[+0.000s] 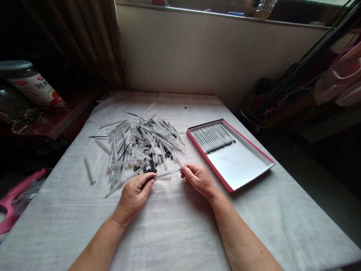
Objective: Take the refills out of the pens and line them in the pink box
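Between my two hands is a thin, translucent pen barrel (169, 173), held nearly level just above the cloth. My left hand (137, 190) pinches its left end between thumb and fingers. The right end is in the fingertips of my right hand (197, 178). A dark line shows inside the barrel, but the fingers hide both ends. Just beyond my hands lies a loose pile of clear pen barrels (121, 137), mixed with thin dark refills (124, 151) and small black plugs (152, 164).
To the right, a shallow red-edged box lid (245, 165) holds a row of black-ended pens (213, 137). One barrel (90, 170) lies apart on the white tablecloth (70, 210). At the left are a labelled jar (36, 84) and a pink plastic object (22, 192). A wall (175, 52) borders the table's far side.
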Demonstrator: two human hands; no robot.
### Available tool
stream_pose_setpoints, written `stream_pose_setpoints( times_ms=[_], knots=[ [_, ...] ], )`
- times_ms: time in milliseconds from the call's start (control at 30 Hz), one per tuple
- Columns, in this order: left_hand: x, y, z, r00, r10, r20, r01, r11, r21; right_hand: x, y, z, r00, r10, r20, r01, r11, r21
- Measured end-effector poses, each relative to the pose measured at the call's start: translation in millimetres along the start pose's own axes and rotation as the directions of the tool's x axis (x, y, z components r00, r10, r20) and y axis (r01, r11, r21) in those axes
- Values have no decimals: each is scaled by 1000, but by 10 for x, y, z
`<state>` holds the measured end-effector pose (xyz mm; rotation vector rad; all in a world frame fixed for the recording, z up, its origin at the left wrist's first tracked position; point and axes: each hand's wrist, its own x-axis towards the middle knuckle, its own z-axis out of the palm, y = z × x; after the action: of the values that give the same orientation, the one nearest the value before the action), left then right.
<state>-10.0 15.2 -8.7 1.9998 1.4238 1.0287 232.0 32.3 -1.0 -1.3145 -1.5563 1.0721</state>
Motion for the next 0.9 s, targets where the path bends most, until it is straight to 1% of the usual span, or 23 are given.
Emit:
stream_pose_setpoints(
  times_ms=[33, 167, 233, 367, 433, 533, 633, 733, 800, 900],
  knots=[
    [1, 1, -1, 1000, -1, -2, 1, 1000, -1, 1, 1, -4, 1000, 4, -2, -4, 1000, 20],
    [-2, -1, 3, 1000, -5, -5, 5, 1000, -12, 11, 2, -18, 999, 38, 14, -40, 982, 187],
    [-7, -2, 11, 1000, -18, -5, 18, 999, -37, 19, 3, -16, 999, 50, 18, -53, 976, 211],
    [-10, 9, 14, 992, -127, 5, 127, 983, -133, 27, -2, -10, 998, 57, -29, -47, 961, 271],
    [-5, 25, -1, 984, -175, 33, 178, 972, -154, 24, -10, -14, 996, 55, -66, -32, 950, 311],
    [9, 56, -30, 975, -201, 90, 214, 962, -168, 16, -25, -18, 995, 53, -86, -21, 943, 331],
    [24, 77, -38, 965, -247, 92, 262, 938, -226, 11, -34, -7, 996, 50, -72, -24, 943, 333],
    [37, 77, -34, 949, -300, 93, 314, 892, -325, 11, -31, 8, 997, 52, -60, -29, 942, 333],
    [41, 73, -39, 947, -305, 100, 320, 872, -371, 12, -25, 13, 997, 55, -58, -33, 944, 328],
    [40, 74, -56, 947, -294, 127, 320, 879, -354, 10, -20, 15, 997, 56, -52, -37, 947, 319]
  ],
)
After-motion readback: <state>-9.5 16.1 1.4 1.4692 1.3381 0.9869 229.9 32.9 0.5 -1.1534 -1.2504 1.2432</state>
